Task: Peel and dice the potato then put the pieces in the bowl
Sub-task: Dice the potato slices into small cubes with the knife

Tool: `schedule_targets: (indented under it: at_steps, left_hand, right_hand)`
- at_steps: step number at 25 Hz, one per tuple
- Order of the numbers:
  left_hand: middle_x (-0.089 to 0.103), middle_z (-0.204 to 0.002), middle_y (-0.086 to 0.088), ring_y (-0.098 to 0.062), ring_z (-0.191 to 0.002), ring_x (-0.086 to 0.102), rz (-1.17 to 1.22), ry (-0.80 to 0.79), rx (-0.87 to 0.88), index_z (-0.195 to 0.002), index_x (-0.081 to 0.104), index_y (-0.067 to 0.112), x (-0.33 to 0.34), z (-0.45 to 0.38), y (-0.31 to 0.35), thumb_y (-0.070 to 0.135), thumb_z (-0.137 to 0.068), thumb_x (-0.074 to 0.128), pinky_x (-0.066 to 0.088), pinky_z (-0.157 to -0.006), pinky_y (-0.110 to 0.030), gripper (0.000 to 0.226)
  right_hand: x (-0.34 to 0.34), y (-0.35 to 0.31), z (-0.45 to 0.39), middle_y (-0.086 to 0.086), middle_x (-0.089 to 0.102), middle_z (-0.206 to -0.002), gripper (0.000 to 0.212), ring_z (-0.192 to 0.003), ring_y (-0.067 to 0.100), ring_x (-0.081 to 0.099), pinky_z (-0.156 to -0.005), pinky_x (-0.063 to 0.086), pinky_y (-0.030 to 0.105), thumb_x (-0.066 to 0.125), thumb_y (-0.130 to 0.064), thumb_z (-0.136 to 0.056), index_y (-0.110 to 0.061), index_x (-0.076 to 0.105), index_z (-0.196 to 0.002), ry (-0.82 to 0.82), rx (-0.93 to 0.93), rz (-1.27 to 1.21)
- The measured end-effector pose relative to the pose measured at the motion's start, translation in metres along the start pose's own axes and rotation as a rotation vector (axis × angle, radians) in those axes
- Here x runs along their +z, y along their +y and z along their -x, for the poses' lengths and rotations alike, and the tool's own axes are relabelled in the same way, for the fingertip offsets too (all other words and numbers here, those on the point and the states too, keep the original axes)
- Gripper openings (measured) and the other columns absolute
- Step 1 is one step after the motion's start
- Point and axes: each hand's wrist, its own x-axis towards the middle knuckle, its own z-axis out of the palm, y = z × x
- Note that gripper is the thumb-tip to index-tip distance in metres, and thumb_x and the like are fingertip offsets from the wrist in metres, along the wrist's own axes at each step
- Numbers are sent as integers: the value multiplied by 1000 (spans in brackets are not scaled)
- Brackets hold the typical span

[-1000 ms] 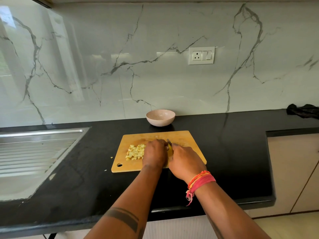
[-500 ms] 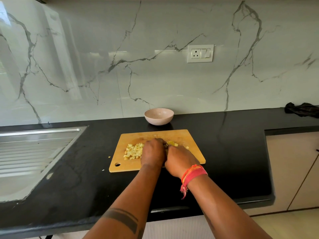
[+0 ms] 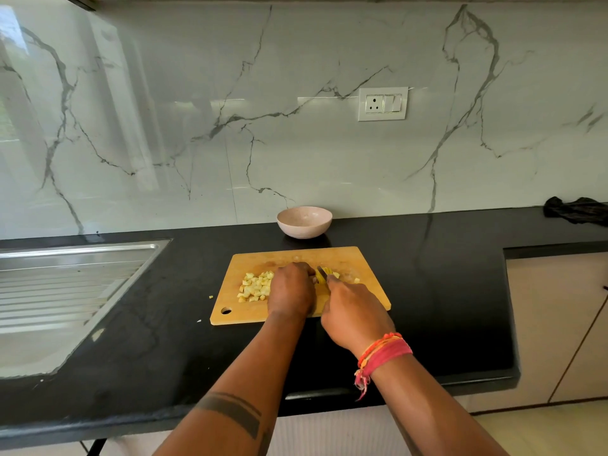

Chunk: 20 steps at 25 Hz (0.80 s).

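A wooden cutting board (image 3: 296, 315) is set on the black countertop (image 3: 427, 291), with a heap of diced potato (image 3: 255, 286) on its left part. The left hand (image 3: 291, 291) is curled, knuckles up, over uncut potato (mostly hidden). A knife (image 3: 322, 273) is gripped by the right hand (image 3: 353, 312), its blade just beside the left fingers. A pink bowl (image 3: 304, 222) stands behind the board.

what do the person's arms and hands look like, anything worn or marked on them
Both forearms are bare, no sleeves and no gloves. The left forearm carries a dark band tattoo across it. The right wrist wears a bundle of red and orange threads with a frayed tail hanging down. No rings or watch show.
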Motion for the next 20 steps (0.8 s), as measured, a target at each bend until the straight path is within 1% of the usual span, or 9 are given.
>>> schedule_targets:
  at_steps: [3,7,9,12,14,16,18,20]
  left_hand:
    - [76,-102,1,-16,-90,69,12,1,17,-113,76,25,1,0,-1,18,-99,61,56,-78,-26,22]
    - [76,-101,-1,-18,-88,70,-20,10,59,-109,77,23,1,-1,-3,12,-99,58,53,-74,-25,24]
    - [76,-100,-2,-19,-88,70,-31,1,63,-107,77,20,3,-3,-4,11,-99,56,52,-73,-25,24]
    - [76,-99,-3,-19,-87,69,-14,-10,22,-106,77,20,4,-4,-4,15,-99,58,57,-75,-29,21]
    - [75,-99,-1,-16,-86,67,-5,-7,-4,-106,76,21,4,-4,-3,17,-99,61,54,-73,-27,17]
    - [75,-99,0,-12,-83,62,43,-3,-33,-107,76,21,4,-5,-2,19,-98,63,48,-70,-24,16]
    - [74,-101,0,-12,-84,62,67,-1,-53,-108,75,21,4,-5,-3,19,-98,64,46,-71,-24,15]
    - [74,-102,-1,-13,-85,62,76,-4,-71,-108,75,21,3,-5,-2,20,-98,65,47,-71,-24,14]
  right_hand:
    - [4,-5,-15,8,68,-112,42,-100,28,67,-75,52,37,51,-19,-96,-18,52,-138,-45,-5,12]
    - [10,-10,-34,8,67,-115,36,-104,29,64,-75,47,35,52,-20,-95,-18,57,-130,-113,34,8]
    - [11,-12,-44,10,67,-114,35,-100,29,65,-72,46,35,51,-19,-94,-17,59,-128,-128,42,18]
    - [11,-9,-44,9,67,-108,31,-91,27,64,-69,46,34,53,-20,-94,-16,62,-124,-172,14,37]
    - [10,-4,-30,7,67,-103,28,-85,24,63,-69,49,34,54,-20,-95,-16,61,-122,-185,-13,56]
    - [9,3,-10,6,66,-97,32,-80,23,62,-67,52,34,56,-18,-93,-15,59,-125,-144,-30,60]
    - [6,7,10,3,62,-87,41,-71,21,58,-59,48,32,53,-16,-93,-16,53,-134,-100,-44,48]
    - [0,10,22,-1,57,-80,42,-68,20,58,-55,45,30,51,-18,-96,-18,51,-138,-66,-45,33]
